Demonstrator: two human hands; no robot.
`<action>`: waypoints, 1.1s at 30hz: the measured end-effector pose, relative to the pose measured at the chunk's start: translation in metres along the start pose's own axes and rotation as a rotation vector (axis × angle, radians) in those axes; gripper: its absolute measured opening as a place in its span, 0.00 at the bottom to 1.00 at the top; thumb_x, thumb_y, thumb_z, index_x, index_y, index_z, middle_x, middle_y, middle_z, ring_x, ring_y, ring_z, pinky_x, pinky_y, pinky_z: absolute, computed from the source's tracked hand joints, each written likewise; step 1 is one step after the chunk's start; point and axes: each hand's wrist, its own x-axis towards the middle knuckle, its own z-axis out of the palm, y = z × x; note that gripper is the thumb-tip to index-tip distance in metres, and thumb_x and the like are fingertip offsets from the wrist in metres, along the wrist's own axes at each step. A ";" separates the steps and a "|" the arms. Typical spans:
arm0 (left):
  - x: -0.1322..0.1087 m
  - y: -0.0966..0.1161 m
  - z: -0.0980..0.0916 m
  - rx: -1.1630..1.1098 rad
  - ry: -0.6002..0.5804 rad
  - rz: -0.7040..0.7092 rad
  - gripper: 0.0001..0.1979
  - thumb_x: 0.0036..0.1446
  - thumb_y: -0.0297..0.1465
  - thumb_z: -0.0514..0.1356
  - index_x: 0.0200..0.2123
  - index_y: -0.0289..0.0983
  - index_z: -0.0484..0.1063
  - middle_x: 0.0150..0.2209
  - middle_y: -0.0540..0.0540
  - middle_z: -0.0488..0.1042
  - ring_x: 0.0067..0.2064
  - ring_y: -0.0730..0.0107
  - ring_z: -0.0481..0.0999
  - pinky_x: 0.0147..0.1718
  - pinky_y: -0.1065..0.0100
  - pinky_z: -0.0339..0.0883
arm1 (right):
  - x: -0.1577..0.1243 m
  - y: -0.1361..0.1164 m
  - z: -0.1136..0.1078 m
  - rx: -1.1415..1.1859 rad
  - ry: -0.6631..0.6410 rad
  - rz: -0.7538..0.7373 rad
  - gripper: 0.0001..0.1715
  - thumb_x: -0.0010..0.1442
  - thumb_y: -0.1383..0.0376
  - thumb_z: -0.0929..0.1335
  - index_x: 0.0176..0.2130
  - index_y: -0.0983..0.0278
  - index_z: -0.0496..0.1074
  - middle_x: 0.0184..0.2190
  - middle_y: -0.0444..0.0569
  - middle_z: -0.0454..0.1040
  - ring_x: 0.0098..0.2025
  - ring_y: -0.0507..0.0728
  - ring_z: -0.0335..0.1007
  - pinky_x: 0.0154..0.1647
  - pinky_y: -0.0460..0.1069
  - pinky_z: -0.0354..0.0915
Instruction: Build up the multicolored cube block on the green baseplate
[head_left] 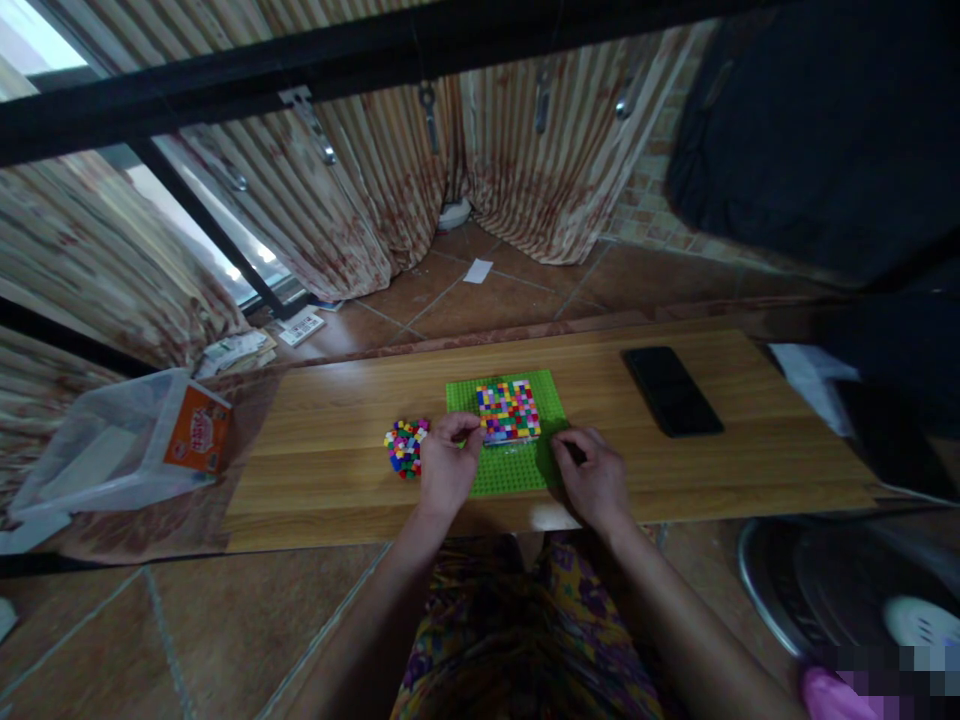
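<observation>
My two hands are apart, one at either side of a green studded baseplate [517, 475] on the wooden desk [322, 420]. A block of multicoloured toy bricks [510, 410] sits on it, toward its far edge. My left hand [451, 455] has its fingertips at the block's near-left corner, beside a pile of loose bricks [403, 450]; my right hand [594, 472] curls at the baseplate's right edge. I can't tell whether either grips anything. A black smartphone [671, 390] lies farther right.

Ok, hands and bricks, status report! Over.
Left hand at stack, left side. Right hand by plate, right edge. Stack on plate. Phone right, out of the way.
</observation>
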 end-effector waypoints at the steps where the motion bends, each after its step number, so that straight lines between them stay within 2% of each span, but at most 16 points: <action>1: -0.001 0.001 -0.001 -0.019 -0.003 -0.015 0.02 0.52 0.27 0.62 0.31 0.36 0.75 0.31 0.48 0.78 0.34 0.70 0.77 0.38 0.69 0.71 | 0.000 0.000 0.000 -0.001 -0.003 0.001 0.13 0.64 0.59 0.64 0.33 0.61 0.75 0.32 0.50 0.76 0.37 0.58 0.72 0.40 0.52 0.66; 8: 0.002 0.001 -0.001 -0.085 0.001 -0.089 0.06 0.54 0.32 0.60 0.29 0.36 0.75 0.26 0.50 0.76 0.30 0.72 0.73 0.32 0.72 0.66 | -0.001 0.002 0.001 0.012 0.006 0.003 0.14 0.64 0.59 0.64 0.32 0.61 0.75 0.33 0.50 0.76 0.37 0.58 0.72 0.40 0.52 0.66; 15: 0.010 0.000 0.005 -0.139 0.017 -0.160 0.07 0.51 0.33 0.63 0.25 0.36 0.74 0.22 0.52 0.73 0.26 0.75 0.69 0.28 0.72 0.62 | -0.001 0.003 0.001 0.008 0.006 -0.002 0.13 0.63 0.59 0.64 0.33 0.61 0.75 0.33 0.49 0.75 0.37 0.58 0.72 0.40 0.52 0.66; 33: 0.013 -0.003 0.006 -0.129 0.028 -0.167 0.06 0.49 0.31 0.63 0.23 0.36 0.74 0.22 0.52 0.73 0.26 0.74 0.69 0.29 0.72 0.63 | -0.001 0.001 0.001 0.008 -0.003 0.003 0.12 0.63 0.61 0.65 0.33 0.62 0.75 0.33 0.50 0.75 0.38 0.59 0.72 0.41 0.52 0.66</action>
